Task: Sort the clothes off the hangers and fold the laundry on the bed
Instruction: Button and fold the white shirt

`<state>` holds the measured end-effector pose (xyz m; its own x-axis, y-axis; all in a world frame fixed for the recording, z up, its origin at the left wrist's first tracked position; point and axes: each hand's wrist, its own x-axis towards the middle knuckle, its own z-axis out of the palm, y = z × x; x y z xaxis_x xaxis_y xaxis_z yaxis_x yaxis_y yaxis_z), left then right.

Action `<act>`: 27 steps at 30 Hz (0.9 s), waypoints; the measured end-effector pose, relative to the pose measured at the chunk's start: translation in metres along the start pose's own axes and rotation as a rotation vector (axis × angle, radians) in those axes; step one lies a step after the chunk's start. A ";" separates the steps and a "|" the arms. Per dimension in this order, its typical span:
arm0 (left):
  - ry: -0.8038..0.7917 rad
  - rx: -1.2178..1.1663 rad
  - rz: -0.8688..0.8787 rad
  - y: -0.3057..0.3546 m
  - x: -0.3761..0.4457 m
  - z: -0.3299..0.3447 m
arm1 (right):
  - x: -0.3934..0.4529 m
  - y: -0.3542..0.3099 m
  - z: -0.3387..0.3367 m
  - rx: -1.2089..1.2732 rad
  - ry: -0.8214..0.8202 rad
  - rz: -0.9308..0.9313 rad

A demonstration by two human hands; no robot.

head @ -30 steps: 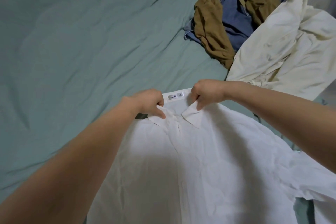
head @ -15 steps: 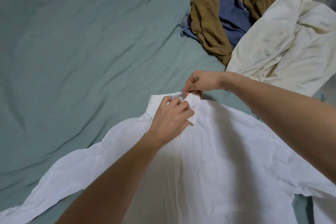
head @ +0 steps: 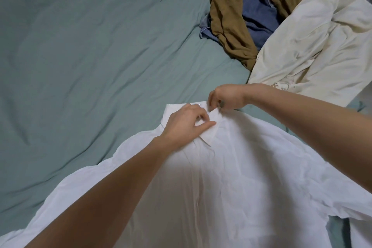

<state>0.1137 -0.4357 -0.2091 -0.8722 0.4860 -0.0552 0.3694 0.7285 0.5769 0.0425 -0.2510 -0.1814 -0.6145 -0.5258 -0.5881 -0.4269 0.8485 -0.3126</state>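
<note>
Here, wrinkled teal bedsheet [head: 80, 66] under white shirt [head: 241, 187], both hands' fingers seemingly pinching its collar [head: 209, 137].

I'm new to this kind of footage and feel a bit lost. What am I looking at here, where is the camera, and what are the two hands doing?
There is no machine here: a person wears a wide-angle camera on the head, so you look down along both bare forearms. The surface is a bed with a green sheet. A white shirt lies spread on it, collar away from the person. The left hand and the right hand both pinch the collar, apparently straightening it before folding. Farther off lies a pile of unfolded laundry: a brown garment, a blue garment and a cream garment.
</note>
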 end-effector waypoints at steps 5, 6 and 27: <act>-0.133 -0.240 -0.300 -0.005 0.011 0.007 | -0.009 -0.002 -0.011 0.229 0.056 -0.001; -0.178 -0.247 -0.304 -0.006 0.010 0.005 | -0.014 -0.003 -0.014 0.283 0.055 -0.014; -0.059 -0.683 -0.777 0.023 0.010 -0.020 | -0.046 -0.064 0.082 0.832 0.874 0.274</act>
<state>0.1072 -0.4243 -0.1802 -0.7682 0.0349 -0.6392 -0.5656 0.4308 0.7032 0.1525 -0.2763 -0.1956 -0.9901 0.0830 -0.1129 0.1399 0.5484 -0.8244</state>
